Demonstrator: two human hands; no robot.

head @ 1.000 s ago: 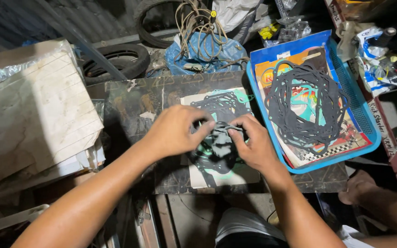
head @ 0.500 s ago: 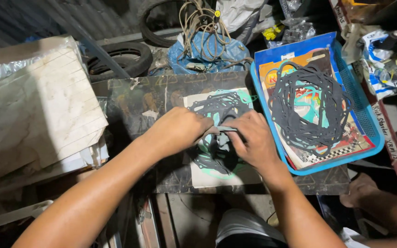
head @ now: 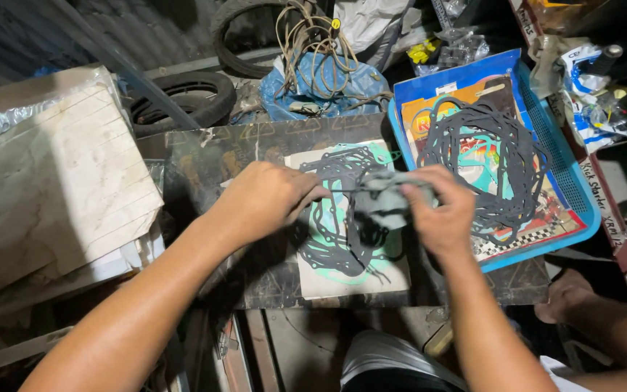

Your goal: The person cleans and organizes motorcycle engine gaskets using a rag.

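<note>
Over the middle of the dark board [head: 255,276], the left hand [head: 266,199] and the right hand [head: 440,214] are both pinching a thin grey gasket [head: 382,199], fingers closed on its two ends and holding it just above a printed card [head: 328,279] where a few dark gaskets [head: 335,218] are lying, too tangled to count. Pulling the ends apart too hard is risking a tear, since the gasket looks thin. To the right, one blue tray [head: 567,181] is holding a tangle of more gaskets, again uncountable. Two tyres [head: 183,101] are lying at the far side.
</note>
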